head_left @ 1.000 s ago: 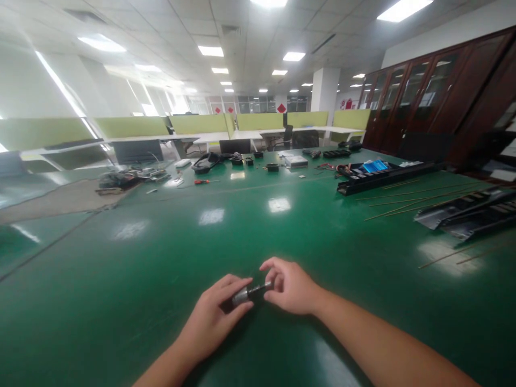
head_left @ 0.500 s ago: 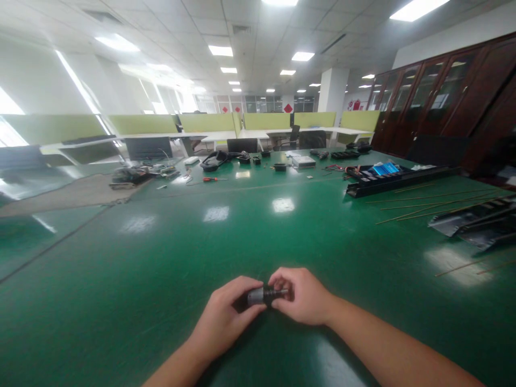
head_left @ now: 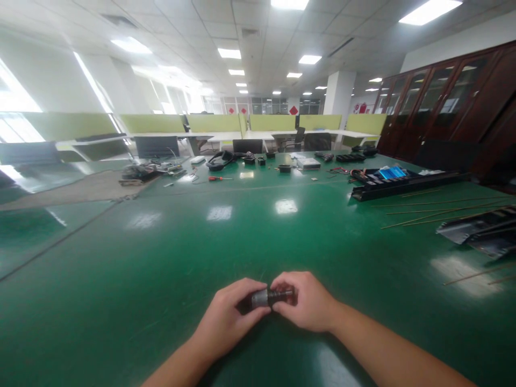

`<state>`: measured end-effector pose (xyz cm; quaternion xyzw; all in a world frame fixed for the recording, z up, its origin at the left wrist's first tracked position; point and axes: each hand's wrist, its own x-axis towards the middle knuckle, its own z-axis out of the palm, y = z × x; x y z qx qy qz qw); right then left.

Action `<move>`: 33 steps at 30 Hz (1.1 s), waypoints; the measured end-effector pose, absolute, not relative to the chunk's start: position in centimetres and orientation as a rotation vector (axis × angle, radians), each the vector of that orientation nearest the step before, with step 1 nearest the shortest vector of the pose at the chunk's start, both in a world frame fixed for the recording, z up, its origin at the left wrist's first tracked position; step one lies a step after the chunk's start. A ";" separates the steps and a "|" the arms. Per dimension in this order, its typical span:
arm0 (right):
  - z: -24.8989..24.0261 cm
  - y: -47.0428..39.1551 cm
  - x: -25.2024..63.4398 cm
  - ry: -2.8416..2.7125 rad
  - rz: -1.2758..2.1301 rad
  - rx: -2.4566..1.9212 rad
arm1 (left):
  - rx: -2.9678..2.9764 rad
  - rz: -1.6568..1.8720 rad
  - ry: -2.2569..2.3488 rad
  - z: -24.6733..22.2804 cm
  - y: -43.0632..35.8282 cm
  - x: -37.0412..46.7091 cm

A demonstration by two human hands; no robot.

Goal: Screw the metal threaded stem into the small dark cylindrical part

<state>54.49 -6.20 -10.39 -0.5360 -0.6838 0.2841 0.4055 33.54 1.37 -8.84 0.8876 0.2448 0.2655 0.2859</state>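
Note:
Near the front of the green table, both my hands meet on a small metal cylinder with a thin shaft. It lies sideways, its wide grey body to the left and its narrower dark, ringed part to the right. My left hand is closed round the wide body, thumb below and fingers above. The fingers of my right hand are curled round the narrow end, where the shaft shows between them. The cylinder's far left end is hidden in my left palm.
A screwdriver with an orange handle lies far across the table. Black channel-shaped rails and thin rods are at the right. Electronic parts sit at the far left, and a white box at the back.
The view has shifted slightly, so the room and table items appear a little to the right. Both hands keep their hold on the cylinder, with little visible change in grip.

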 end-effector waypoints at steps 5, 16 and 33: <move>-10.7 -6.1 54.5 -1.726 0.722 -1.353 | 2.367 0.736 0.644 -9.0 1.4 33.5; -10.6 -6.1 54.6 -1.772 0.671 -1.341 | 2.386 0.758 0.629 -9.0 1.3 33.5; -10.4 -6.0 54.6 -1.795 0.611 -1.351 | 2.381 0.710 0.682 -8.9 1.2 33.6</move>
